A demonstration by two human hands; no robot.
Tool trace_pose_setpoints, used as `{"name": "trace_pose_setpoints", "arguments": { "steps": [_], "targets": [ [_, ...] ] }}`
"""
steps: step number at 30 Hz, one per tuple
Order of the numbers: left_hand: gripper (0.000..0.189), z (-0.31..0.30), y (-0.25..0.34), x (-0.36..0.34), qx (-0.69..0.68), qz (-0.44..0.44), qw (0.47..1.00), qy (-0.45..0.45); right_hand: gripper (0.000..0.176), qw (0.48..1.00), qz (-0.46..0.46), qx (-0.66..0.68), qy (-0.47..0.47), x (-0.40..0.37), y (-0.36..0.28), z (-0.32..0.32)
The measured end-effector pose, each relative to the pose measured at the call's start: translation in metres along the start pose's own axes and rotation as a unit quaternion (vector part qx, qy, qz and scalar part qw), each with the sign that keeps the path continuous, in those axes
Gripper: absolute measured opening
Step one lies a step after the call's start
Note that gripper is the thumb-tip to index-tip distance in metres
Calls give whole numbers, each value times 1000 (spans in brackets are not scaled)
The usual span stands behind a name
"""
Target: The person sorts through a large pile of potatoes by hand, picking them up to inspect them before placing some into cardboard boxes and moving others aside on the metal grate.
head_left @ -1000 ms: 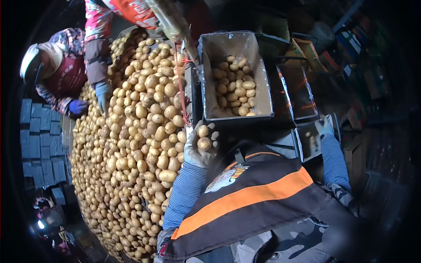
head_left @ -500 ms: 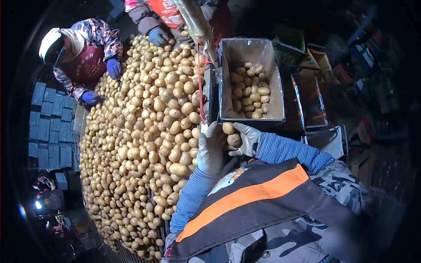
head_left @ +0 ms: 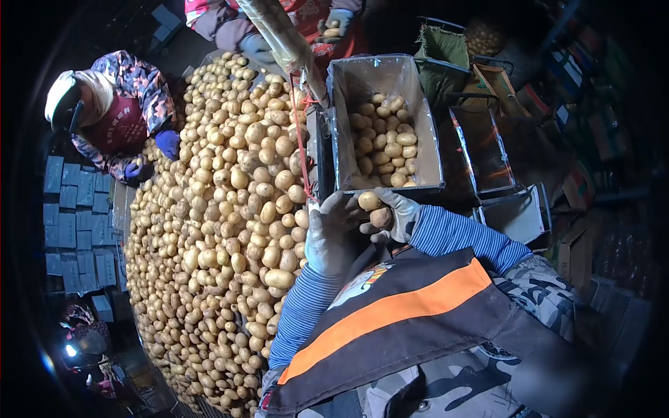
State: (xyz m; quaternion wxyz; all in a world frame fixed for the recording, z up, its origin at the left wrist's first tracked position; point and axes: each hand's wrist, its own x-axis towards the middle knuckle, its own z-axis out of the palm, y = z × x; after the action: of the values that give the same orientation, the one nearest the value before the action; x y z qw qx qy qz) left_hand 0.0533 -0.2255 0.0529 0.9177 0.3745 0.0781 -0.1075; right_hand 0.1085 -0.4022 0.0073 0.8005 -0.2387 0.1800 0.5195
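My right hand, in a pale work glove, has its fingers curled round two potatoes, a yellow potato above and a browner potato below. Close beside it on the left is my left hand, gloved too, its fingers apart and nothing visible in them. Part of its fingers lies in shadow. Just beyond both hands stands a plastic-lined box with a layer of potatoes in it. To the left spreads a large heap of potatoes on a slatted surface.
A co-worker in purple gloves leans over the heap's far left side. Another person in a red apron stands at the top, holding potatoes. A wrapped pole rises beside the box. Metal-framed carriers stand right; stacked cartons lie left.
The view has shifted slightly. My right hand still holds both potatoes, and my left hand stays beside it. The person at the top has raised a hand with potatoes in it.
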Motion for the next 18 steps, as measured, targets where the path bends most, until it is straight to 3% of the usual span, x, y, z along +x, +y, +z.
{"name": "trace_pose_setpoints", "arguments": {
  "steps": [2, 6, 8, 9, 11, 13, 14, 15, 16, 17, 18],
  "targets": [
    [64, -11, -3, 3, -14, 14, 1000, 10, 50, 990, 30, 50, -129, 4, -4, -3],
    [62, -15, -1, 0, -75, 11, 997, 4, 51, 989, -5, 69, -134, 1, -3, -1],
    [61, -33, -3, 0, -31, 23, 999, 29, 52, 990, -70, 47, -112, -7, -2, -8],
    [60, -44, -4, 0, -8, 28, 999, 42, 54, 984, -76, 68, -144, -7, -5, -20],
    [60, -56, 0, -7, -1, 32, 997, 67, 52, 991, -74, 28, -104, -26, -27, -54],
    [64, -66, 7, -19, 46, 39, 993, 103, 42, 971, -220, -85, 25, -75, -42, -86],
    [61, -63, 11, -26, 79, 56, 987, 131, 42, 983, -181, 15, 30, -96, -56, -126],
    [59, -69, 11, -32, 91, 61, 982, 153, 40, 969, -224, -25, 106, -131, -60, -156],
    [57, -77, 11, -37, 103, 64, 977, 174, 38, 949, -222, -16, 221, -162, -65, -195],
    [54, -84, 11, -41, 114, 65, 972, 195, 38, 894, -191, -11, 404, -190, -60, -202],
    [52, -88, 12, -41, 110, 47, 970, 213, 39, 835, -131, -157, 511, -207, -54, -219]
  ]
}}
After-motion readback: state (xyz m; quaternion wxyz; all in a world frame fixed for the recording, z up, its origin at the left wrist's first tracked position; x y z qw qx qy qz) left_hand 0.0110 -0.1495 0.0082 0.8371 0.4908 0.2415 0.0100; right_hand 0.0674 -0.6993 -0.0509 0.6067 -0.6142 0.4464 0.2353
